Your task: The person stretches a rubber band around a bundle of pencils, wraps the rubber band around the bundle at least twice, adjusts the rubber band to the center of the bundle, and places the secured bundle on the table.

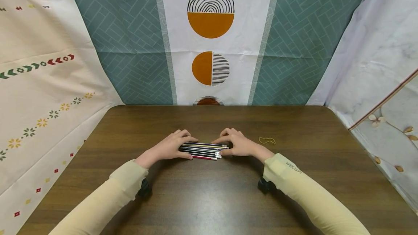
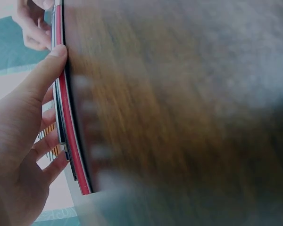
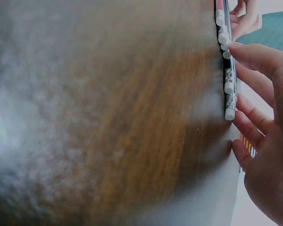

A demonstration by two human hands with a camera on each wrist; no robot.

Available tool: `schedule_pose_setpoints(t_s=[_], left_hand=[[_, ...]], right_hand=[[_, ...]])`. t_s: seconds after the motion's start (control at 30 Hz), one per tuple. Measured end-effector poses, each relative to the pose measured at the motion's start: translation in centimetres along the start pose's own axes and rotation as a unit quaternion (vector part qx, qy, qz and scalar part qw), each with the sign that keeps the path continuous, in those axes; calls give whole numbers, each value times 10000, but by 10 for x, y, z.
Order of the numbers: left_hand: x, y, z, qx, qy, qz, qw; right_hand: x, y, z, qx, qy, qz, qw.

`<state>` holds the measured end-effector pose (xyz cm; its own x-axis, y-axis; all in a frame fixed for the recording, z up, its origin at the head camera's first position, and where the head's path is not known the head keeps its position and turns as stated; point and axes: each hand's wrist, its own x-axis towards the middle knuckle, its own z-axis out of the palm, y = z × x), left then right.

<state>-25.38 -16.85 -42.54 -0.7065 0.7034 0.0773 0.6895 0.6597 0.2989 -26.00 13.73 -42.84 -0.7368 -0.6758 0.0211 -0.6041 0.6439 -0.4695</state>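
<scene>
Several pencils (image 1: 202, 151) lie side by side in a flat row on the table, mostly dark, with a red pencil (image 1: 204, 157) on the near side. White erasers (image 3: 229, 114) at their right ends sit at uneven lengths. My left hand (image 1: 171, 146) holds the row's left part, its thumb pressed on the red pencil and its fingers along the far side. At the eraser ends, my right hand (image 1: 240, 145) spans the row between thumb and fingers. The left wrist view shows the pencils' other ends, also staggered, beside the left fingers.
A yellow rubber band (image 1: 274, 141) lies on the brown wooden table (image 1: 209, 198), right of the right hand. Patterned cloths hang behind the table (image 1: 130, 39) and at both sides. Dark devices (image 1: 144, 188) sit under the wrists.
</scene>
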Motion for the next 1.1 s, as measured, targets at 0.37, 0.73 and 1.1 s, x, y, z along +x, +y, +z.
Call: schedule_pose_setpoints(t_s=[0.37,0.73,1.1], left_hand=[[-5,5,5,-38,281,-156,9995],[-7,24,11,202,559,-854,9946],[-8,43,17,444,712,-1462,9857]], right_hand=[[0,0,-1,-44,-10,0,10000],[-8,-3,-2,-127,80,-19,9999],[-15,4,0,-269,54,149,9995]])
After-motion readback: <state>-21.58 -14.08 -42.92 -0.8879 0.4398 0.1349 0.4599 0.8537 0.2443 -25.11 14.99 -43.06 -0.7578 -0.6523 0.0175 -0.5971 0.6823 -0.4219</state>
